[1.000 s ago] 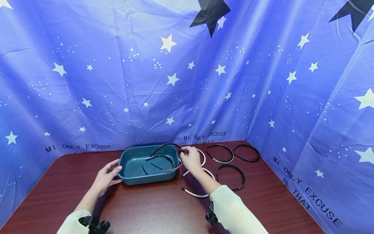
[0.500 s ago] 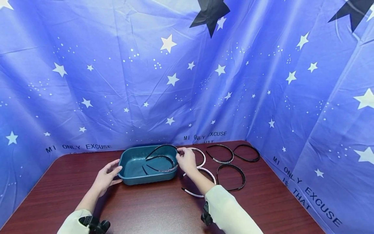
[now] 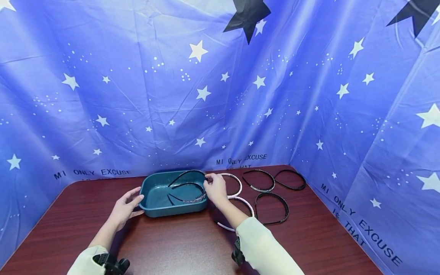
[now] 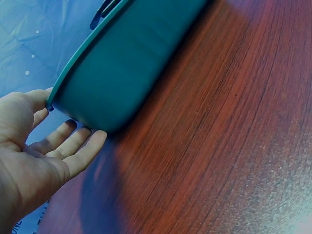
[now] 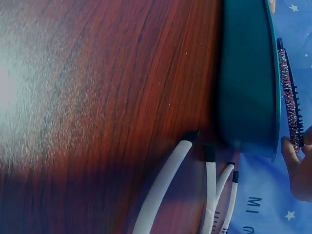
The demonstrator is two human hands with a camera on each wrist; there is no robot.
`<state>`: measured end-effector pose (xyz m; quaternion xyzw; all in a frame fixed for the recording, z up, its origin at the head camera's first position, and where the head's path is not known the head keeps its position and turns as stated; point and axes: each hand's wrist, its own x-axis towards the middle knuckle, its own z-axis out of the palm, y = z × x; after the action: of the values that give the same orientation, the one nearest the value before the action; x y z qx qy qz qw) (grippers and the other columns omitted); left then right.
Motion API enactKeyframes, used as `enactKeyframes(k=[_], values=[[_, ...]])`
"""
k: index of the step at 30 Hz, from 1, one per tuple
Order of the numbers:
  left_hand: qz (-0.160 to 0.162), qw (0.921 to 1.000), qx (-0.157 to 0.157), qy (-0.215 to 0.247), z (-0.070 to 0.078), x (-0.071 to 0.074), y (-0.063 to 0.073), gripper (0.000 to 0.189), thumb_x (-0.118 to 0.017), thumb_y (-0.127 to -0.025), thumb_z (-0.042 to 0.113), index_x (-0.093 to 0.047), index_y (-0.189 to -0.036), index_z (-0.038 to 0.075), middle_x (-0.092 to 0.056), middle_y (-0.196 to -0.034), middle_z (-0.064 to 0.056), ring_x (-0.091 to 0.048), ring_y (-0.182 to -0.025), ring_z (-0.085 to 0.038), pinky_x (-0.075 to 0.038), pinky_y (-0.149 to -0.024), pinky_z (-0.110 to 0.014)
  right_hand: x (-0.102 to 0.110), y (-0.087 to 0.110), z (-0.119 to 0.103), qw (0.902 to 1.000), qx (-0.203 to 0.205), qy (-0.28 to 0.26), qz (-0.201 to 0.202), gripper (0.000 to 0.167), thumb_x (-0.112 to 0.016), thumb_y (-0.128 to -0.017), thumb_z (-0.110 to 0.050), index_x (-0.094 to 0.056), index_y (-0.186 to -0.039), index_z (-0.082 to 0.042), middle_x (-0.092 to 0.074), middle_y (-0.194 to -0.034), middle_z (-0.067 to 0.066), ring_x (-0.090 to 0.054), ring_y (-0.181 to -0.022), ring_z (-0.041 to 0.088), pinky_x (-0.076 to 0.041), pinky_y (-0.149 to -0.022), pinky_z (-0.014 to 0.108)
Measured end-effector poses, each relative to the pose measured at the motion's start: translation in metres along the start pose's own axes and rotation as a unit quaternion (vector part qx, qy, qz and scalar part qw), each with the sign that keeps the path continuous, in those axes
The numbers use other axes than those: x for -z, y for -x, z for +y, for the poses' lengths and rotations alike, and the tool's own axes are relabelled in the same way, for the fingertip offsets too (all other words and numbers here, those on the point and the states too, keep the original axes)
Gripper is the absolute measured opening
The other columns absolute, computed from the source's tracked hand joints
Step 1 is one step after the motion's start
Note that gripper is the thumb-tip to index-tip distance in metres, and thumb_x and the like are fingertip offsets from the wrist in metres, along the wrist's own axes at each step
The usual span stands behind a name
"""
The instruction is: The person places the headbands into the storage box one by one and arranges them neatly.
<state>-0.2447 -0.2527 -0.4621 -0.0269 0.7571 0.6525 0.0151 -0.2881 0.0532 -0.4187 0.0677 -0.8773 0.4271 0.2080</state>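
Observation:
A blue-green plastic basin stands on the table. At its left end my left hand holds it, thumb at the rim and fingers against the outer wall. My right hand pinches a black toothed headband over the basin's right end. In the right wrist view, speckled glitter runs along this headband, just above the rim. Inside the basin lies another black headband, partly hidden behind the held one.
Two white headbands lie right of the basin, partly behind my right hand and arm. Farther right lie three dark headbands, one with a glittery band. A blue star-printed cloth hangs behind and right of the brown table.
My right hand has moved left with the glittery headband, bringing it farther over the basin. The left hand and the basin have stayed put.

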Motion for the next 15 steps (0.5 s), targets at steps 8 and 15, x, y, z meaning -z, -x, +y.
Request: enactKeyframes(k=[8, 15], values=[[0.000, 1.0000, 0.004, 0.003, -0.001, 0.000, -0.001, 0.063, -0.051, -0.097, 0.032, -0.024, -0.147, 0.006, -0.039, -0.130, -0.022, -0.059, -0.098, -0.012, -0.056, -0.084, -0.041, -0.007, -0.001, 0.000, 0.9999, -0.003, 0.013, 0.006, 0.017, -0.065, -0.080, -0.007, -0.070, -0.095, -0.003, -0.058, -0.080, 0.005, -0.054, -0.076, 0.015, -0.048, -0.067, 0.025], [0.003, 1.0000, 0.006, 0.004, -0.001, 0.000, -0.001, 0.063, -0.052, -0.096, 0.032, -0.025, -0.146, 0.006, -0.040, -0.129, -0.022, -0.060, -0.097, -0.011, -0.056, -0.084, -0.041, -0.011, 0.002, -0.004, 0.9998, -0.009, 0.012, 0.010, 0.016, -0.065, -0.080, -0.008, -0.071, -0.095, -0.003, -0.058, -0.078, 0.005, -0.053, -0.075, 0.016, -0.048, -0.067, 0.025]])
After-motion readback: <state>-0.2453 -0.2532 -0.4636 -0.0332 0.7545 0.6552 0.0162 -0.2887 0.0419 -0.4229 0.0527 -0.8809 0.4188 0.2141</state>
